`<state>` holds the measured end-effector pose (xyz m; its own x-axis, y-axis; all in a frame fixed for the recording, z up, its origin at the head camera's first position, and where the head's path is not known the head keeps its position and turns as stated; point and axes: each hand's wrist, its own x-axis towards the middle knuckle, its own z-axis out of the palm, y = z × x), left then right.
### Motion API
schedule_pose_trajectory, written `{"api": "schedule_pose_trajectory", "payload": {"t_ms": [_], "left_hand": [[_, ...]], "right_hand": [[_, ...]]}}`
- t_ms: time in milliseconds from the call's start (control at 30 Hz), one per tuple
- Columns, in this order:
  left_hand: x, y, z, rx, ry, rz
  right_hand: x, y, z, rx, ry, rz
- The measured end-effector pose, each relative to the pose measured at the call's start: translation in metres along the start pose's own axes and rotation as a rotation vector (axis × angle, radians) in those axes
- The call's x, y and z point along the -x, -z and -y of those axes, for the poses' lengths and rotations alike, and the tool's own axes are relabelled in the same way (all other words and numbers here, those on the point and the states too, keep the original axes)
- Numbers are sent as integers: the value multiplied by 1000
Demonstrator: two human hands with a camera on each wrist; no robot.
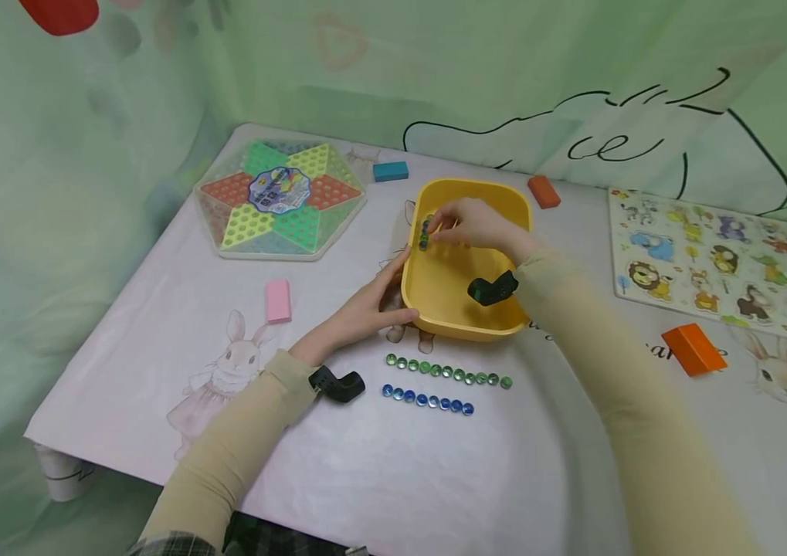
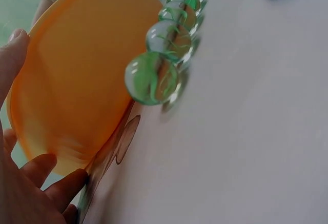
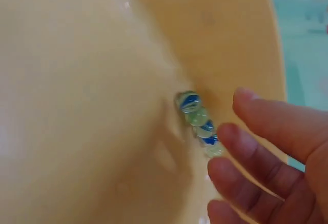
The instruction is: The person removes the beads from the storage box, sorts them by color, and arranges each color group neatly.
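At the table's far left corner lies a hexagonal Chinese-checkers board (image 1: 281,198), with a pink block (image 1: 278,300) nearer the left edge and a teal block (image 1: 391,171) toward the far edge; the left hand (image 1: 365,309) rests with fingers relaxed and straight against the near left wall of the yellow tub (image 1: 497,324), thumb on the rim, steadying it rather than clasping it; in the left wrist view its fingertips (image 2: 38,165) touch the tub's outer wall; just before the tub, toward the near edge, runs a row of green marbles (image 1: 447,372), and just beside it, nearer still, a shorter row of blue marbles (image 1: 428,400); the right hand (image 1: 480,224) reaches into the tub, its fingers (image 3: 256,152) loosely bent just beside a small cluster of marbles in the tub (image 3: 199,124), blue-streaked and greenish, lodged against the tub's far left wall; whether a fingertip already touches one I cannot tell, and no marble is pinched yet; the step in hand looks to be picking the next marble out of the tub for the rows, so the next move would call for a fine pinch on one marble and a steady tub; further right lie an orange block (image 1: 544,191) by the far edge, an orange wedge (image 1: 693,349), and an animal puzzle board (image 1: 720,262) by the right edge.
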<state>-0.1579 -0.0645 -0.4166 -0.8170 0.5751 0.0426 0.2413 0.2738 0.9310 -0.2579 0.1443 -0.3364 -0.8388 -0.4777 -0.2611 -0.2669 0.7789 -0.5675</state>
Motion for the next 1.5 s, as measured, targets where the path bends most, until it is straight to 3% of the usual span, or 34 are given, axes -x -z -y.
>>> {"api": "schedule_pose_trajectory", "payload": {"t_ms": [200,633,833,967,1100,1267,1500], "left_hand": [[-1,-1,-1,-11,1,-2],[0,-2,-1,-15,6,-5],[1,-2,-3,-17,-1,-9],[1,-2,-4,-22,34,-6],[4,0,-16,-21,51,4],[12,4,-39,-17,52,21],[13,3,-41,-28,51,8]], "right_hand": [[-7,-7,2,67,-46,26],[-9,-18,12,182,-35,55],[-5,-15,16,221,-2,111],[2,-8,17,212,-15,173],[15,1,23,193,-12,232],[38,9,33,171,81,257],[79,14,38,79,251,268]]}}
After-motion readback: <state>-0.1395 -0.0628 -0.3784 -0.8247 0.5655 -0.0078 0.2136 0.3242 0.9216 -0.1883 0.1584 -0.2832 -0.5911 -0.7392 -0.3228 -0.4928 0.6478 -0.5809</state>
